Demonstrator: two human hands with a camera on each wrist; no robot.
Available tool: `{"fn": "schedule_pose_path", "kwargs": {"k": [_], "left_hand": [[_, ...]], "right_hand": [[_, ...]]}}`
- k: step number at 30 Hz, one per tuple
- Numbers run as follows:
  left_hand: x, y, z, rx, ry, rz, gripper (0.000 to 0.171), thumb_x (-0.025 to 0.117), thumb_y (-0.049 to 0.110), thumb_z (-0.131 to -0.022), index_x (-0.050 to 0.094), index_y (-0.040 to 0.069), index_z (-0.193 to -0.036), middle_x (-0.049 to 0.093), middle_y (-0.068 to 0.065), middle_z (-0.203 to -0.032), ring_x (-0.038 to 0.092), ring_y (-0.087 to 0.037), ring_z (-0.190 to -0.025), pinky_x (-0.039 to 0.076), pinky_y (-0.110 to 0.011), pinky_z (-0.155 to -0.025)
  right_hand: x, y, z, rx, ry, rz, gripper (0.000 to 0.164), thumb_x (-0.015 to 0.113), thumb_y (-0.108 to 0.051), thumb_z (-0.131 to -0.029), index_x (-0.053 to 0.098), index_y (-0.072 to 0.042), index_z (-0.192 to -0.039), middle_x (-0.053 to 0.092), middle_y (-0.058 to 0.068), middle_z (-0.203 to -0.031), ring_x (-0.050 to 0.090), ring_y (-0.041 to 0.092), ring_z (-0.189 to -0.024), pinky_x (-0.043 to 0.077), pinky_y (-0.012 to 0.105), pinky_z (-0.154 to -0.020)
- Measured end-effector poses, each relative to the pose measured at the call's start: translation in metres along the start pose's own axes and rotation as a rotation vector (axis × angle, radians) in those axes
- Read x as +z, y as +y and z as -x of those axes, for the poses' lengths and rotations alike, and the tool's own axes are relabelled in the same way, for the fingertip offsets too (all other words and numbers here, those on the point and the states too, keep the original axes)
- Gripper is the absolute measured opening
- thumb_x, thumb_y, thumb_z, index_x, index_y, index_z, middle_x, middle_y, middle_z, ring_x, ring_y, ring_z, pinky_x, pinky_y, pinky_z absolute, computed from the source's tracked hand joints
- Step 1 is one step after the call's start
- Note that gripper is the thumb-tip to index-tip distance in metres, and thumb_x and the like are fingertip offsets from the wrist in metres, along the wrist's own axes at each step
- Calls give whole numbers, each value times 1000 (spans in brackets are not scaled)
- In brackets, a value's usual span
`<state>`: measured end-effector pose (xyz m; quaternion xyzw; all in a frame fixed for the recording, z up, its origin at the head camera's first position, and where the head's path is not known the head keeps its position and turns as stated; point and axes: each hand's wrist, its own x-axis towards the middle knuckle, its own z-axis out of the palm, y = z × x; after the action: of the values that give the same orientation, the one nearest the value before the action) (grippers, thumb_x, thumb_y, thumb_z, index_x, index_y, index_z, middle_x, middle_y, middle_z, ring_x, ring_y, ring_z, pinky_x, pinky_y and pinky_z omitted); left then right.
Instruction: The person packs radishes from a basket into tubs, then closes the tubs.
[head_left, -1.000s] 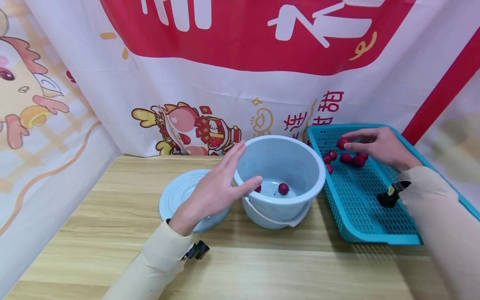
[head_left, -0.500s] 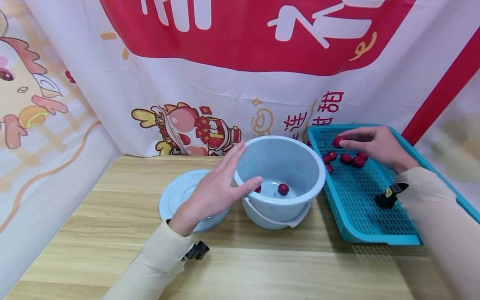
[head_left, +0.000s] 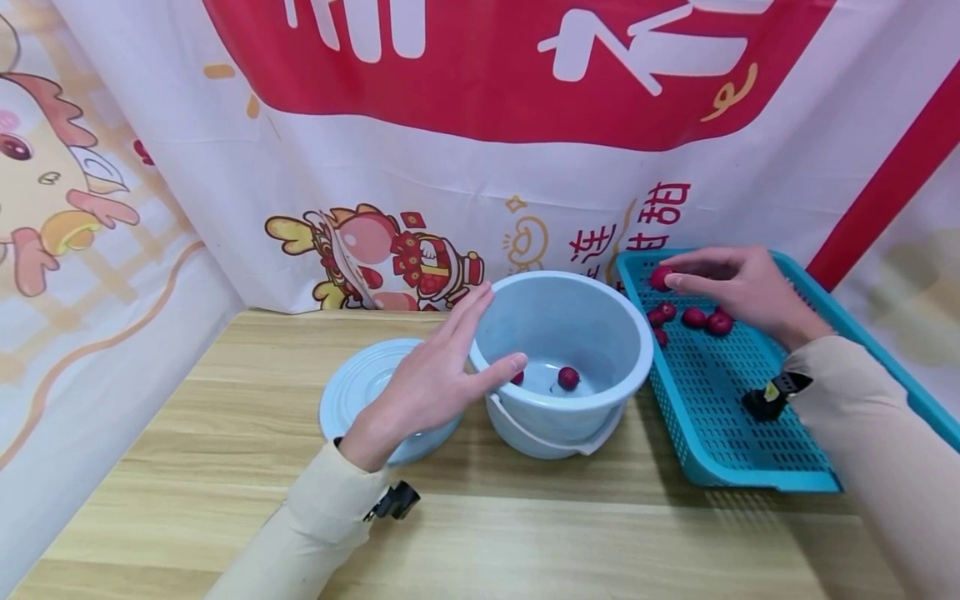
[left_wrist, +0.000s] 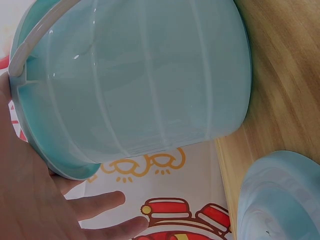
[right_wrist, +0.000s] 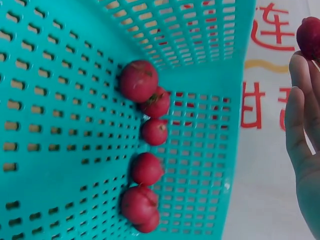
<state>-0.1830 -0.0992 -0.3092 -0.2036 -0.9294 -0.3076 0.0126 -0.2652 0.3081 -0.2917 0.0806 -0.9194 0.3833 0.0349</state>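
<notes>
nine red radishes (head_left: pixel 568 378): six in one basket (head_left: pixel 780 478), two in one bucket (head_left: pixel 558 325), one held. two hands (head_left: pixel 431 387), one lid (head_left: pixel 348 396).

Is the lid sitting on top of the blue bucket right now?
No, the lid lies on the table beside the bucket, whose top is open.

- Head: from above the near side of the table (head_left: pixel 525 533), farthest off, facing forward and down over bucket (head_left: pixel 555 423) and basket (head_left: pixel 712 400).
- Left wrist: close beside the bucket, facing its outside, sideways; shares with head the bucket and, probably, the cut-off lid (head_left: pixel 345 392).
- Right wrist: close above the basket, facing in, sideways; shares basket and red fruits (head_left: pixel 693 317) with head.
</notes>
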Motion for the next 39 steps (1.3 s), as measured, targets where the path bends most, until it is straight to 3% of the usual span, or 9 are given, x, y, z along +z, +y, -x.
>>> {"fn": "schedule_pose_path", "kwargs": {"k": [13, 21, 29, 39], "left_hand": [[0, 0, 0, 0, 2, -1, 97, 48, 81, -95, 10, 36, -172, 6, 17, -180, 33, -29, -162, 42, -70, -117], [0, 0, 0, 1, 3, 3, 97, 49, 81, -95, 11, 36, -172, 6, 18, -179, 33, -28, -162, 42, -70, -117], [0, 0, -1, 2, 0, 7, 96, 49, 81, -95, 11, 37, -172, 7, 18, -179, 32, -27, -162, 42, -70, -117], [0, -1, -2, -12, -21, 15, 96, 49, 81, -95, 9, 39, -171, 5, 19, -179, 30, -28, -163, 40, -71, -118]], "right_hand": [[15, -34, 8, -119, 32, -59, 50, 80, -43, -94, 70, -26, -141, 75, -16, -125, 72, 4, -105, 63, 22, -81], [30, -57, 11, -210, 37, -94, 44, 82, -33, -94, 73, -19, -136, 79, -5, -124, 75, 2, -100, 63, 20, -82], [43, -74, 12, -269, 22, -101, 43, 84, -30, -92, 75, -21, -133, 79, 5, -124, 76, 8, -95, 64, 24, -80], [57, -82, 11, -298, -15, -50, 41, 86, -34, -89, 77, -25, -129, 80, 1, -119, 74, 18, -97, 62, 25, -80]]}}
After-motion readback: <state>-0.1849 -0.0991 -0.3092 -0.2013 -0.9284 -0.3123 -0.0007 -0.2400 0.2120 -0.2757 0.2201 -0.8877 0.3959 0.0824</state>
